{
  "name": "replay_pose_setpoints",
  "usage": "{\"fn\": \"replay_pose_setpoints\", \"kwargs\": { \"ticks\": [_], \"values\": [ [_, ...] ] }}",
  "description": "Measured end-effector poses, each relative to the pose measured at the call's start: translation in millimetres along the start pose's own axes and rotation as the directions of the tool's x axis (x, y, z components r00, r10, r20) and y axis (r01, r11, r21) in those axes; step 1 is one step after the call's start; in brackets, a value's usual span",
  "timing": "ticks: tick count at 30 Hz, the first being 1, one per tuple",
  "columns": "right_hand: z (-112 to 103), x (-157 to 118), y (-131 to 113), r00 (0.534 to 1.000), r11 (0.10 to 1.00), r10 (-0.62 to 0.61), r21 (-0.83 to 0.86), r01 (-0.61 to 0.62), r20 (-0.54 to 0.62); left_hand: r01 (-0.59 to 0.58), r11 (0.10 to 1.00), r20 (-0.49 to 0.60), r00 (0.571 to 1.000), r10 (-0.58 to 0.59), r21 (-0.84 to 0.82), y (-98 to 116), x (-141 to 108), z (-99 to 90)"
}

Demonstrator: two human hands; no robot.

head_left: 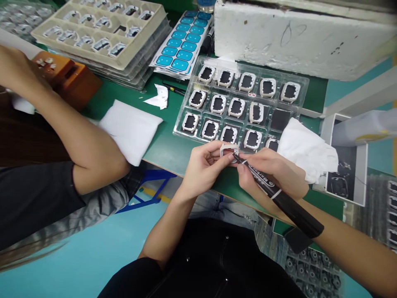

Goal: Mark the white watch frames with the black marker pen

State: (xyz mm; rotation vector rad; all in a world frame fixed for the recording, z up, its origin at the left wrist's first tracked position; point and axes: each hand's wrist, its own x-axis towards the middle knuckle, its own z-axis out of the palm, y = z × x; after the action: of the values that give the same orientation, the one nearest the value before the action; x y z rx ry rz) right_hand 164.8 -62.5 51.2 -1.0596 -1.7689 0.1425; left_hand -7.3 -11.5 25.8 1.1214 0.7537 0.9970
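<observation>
Between the thumb and fingers of my left hand (204, 165) is a small silver-white watch case frame (228, 147), held up at the table's front edge. My right hand (273, 171) grips a black marker pen (276, 194) like a writing tool. Its dark tip meets or nearly meets the lower side of the frame, close to my left thumb; exact contact is hard to tell. Just beyond my hands lies a clear plastic tray (201, 134) with rows of similar frames, each in its own pocket. One pocket (281, 120) in the middle row at the right holds no frame.
A white cloth (307, 151) covers the tray's right corner, beside a white box (361, 174). Behind stand a foam block (297, 41) and blue sticker sheets (180, 45). At left, a co-worker's arm (77, 124) rests near another cloth (130, 128), an orange block (74, 85) and stacked trays (120, 62).
</observation>
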Motion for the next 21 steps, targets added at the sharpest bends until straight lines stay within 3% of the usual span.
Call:
{"fn": "replay_pose_setpoints", "kwargs": {
  "ticks": [6,21],
  "values": [
    [0,0,3,0.999,1.000,0.029,-0.010,-0.028,0.027,-0.007,0.998,-0.044,0.999,0.010,0.069,-3,-5,7.7],
    [4,-3,10,0.999,0.999,0.042,0.002,-0.043,0.016,-0.079,0.957,-0.043,0.995,0.095,0.280,-9,-10,5.9]
  ]
}}
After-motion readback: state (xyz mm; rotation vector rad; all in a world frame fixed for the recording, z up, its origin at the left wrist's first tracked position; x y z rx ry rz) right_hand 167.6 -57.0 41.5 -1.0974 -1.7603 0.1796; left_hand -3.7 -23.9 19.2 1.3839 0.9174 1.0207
